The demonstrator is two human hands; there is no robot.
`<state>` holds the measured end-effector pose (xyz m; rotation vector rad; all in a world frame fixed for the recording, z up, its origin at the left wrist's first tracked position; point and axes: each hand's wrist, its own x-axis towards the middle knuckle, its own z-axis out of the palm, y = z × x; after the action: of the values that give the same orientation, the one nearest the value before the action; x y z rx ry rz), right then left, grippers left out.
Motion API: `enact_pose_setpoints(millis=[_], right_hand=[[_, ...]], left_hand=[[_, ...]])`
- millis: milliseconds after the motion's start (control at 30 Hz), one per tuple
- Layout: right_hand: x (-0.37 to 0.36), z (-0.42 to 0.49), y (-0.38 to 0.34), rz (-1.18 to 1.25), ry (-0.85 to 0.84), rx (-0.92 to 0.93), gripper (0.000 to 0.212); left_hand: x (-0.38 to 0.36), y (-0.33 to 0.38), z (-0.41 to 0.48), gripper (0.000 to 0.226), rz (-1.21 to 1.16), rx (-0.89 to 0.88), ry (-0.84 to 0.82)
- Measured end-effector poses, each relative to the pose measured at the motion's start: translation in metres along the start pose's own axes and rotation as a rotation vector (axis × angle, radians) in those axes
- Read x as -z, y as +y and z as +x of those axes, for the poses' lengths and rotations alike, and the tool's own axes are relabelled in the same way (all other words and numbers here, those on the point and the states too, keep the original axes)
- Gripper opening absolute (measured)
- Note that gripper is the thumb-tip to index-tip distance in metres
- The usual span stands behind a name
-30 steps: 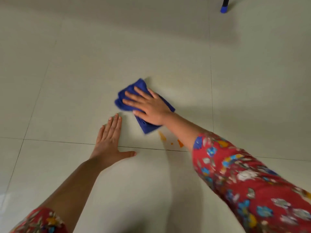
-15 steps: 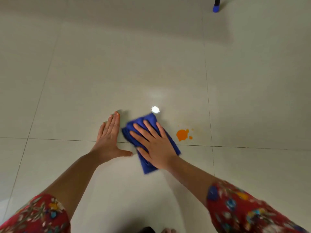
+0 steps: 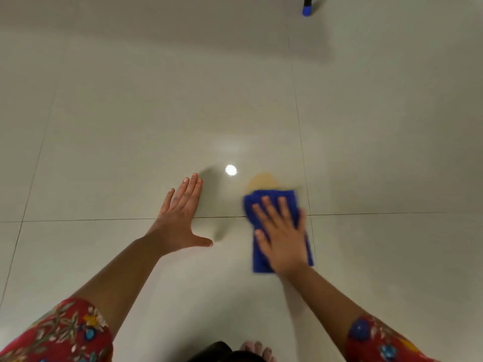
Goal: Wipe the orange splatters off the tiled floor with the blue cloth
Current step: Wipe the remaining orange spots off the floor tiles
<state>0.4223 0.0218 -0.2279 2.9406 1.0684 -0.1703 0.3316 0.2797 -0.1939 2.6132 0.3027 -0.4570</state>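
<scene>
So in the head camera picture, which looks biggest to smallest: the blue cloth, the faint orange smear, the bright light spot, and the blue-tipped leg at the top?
1. Blue cloth, partly under the right hand
2. Orange smear
3. Blue-tipped leg: farther off and cut by the frame edge, so unsure
4. Light spot

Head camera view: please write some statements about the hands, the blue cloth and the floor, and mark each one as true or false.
1. The right hand lies flat on top of the blue cloth. True.
2. The left hand holds a corner of the cloth. False: it rests open on the bare tiled floor, apart from the cloth.
3. A faint orange smear shows on the tile just beyond the cloth's far edge. True.
4. The cloth lies wholly inside one tile. False: it crosses a grout line.
5. Bare toes show at the bottom edge. True.
</scene>
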Motion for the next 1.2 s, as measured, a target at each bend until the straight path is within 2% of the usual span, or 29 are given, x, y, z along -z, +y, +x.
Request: enact_pose_setpoints(millis=[100, 167, 200, 267, 367, 400, 467, 533, 600, 633, 700, 767, 833, 900, 967, 1067, 1133, 1167, 1200], right_hand=[[0.003, 0.038, 0.036, 0.038, -0.005, -0.362, 0.06], [0.007, 0.083, 0.027, 0.107, 0.037, -0.435, 0.062], [0.009, 0.103, 0.015, 0.123, 0.033, -0.409, 0.062], [0.011, 0.115, -0.016, 0.113, 0.026, -0.226, 0.059], [0.003, 0.055, -0.033, 0.065, -0.024, 0.177, 0.056], [-0.001, 0.03, -0.017, 0.06, -0.037, 0.229, 0.056], [-0.001, 0.008, 0.036, 0.086, -0.003, 0.119, 0.056], [0.003, 0.027, 0.083, 0.075, -0.002, -0.157, 0.056], [0.014, 0.072, 0.095, 0.063, -0.012, -0.366, 0.062], [0.019, 0.097, 0.085, 0.088, -0.006, -0.393, 0.066], [0.023, 0.134, 0.044, 0.12, -0.014, -0.298, 0.066], [0.018, 0.133, -0.006, 0.099, -0.002, -0.052, 0.062], [0.011, 0.088, -0.038, 0.056, -0.019, 0.255, 0.058], [0.006, 0.039, -0.027, 0.052, -0.047, 0.411, 0.06], [0.003, 0.027, 0.015, 0.067, -0.009, 0.333, 0.061], [0.003, 0.056, 0.08, 0.045, -0.004, -0.063, 0.058], [0.009, 0.083, 0.094, 0.095, 0.011, -0.346, 0.062], [0.012, 0.094, 0.089, 0.123, 0.033, -0.441, 0.065], [0.015, 0.101, 0.078, 0.132, 0.043, -0.459, 0.066]], left_hand=[[-0.01, 0.006, -0.004, 0.139, -0.015, 0.006, 0.006], [-0.016, 0.008, -0.006, 0.139, -0.011, 0.026, 0.007], [-0.017, 0.008, -0.006, 0.139, -0.01, 0.034, 0.011], [-0.014, 0.009, -0.005, 0.139, -0.003, 0.035, 0.017], [-0.007, 0.009, 0.001, 0.136, -0.034, 0.037, 0.026], [-0.006, 0.01, 0.004, 0.134, -0.047, 0.046, 0.033], [-0.006, 0.01, 0.006, 0.132, -0.068, 0.056, 0.047], [-0.01, 0.011, 0.004, 0.128, -0.084, 0.063, 0.066], [-0.014, 0.011, -0.001, 0.123, -0.1, 0.071, 0.088], [-0.015, 0.01, -0.003, 0.122, -0.104, 0.074, 0.094], [-0.016, 0.009, -0.003, 0.121, -0.101, 0.075, 0.101], [-0.012, 0.009, 0.0, 0.122, -0.105, 0.064, 0.11], [-0.005, 0.009, 0.004, 0.121, -0.114, 0.052, 0.117], [0.0, 0.007, 0.009, 0.12, -0.11, 0.041, 0.111], [0.001, 0.005, 0.015, 0.119, -0.092, 0.04, 0.104], [-0.004, 0.009, 0.022, 0.118, -0.068, 0.043, 0.089], [-0.008, 0.014, 0.023, 0.117, -0.066, 0.06, 0.106], [-0.009, 0.016, 0.024, 0.118, -0.066, 0.071, 0.112], [-0.01, 0.019, 0.026, 0.119, -0.064, 0.084, 0.111]])
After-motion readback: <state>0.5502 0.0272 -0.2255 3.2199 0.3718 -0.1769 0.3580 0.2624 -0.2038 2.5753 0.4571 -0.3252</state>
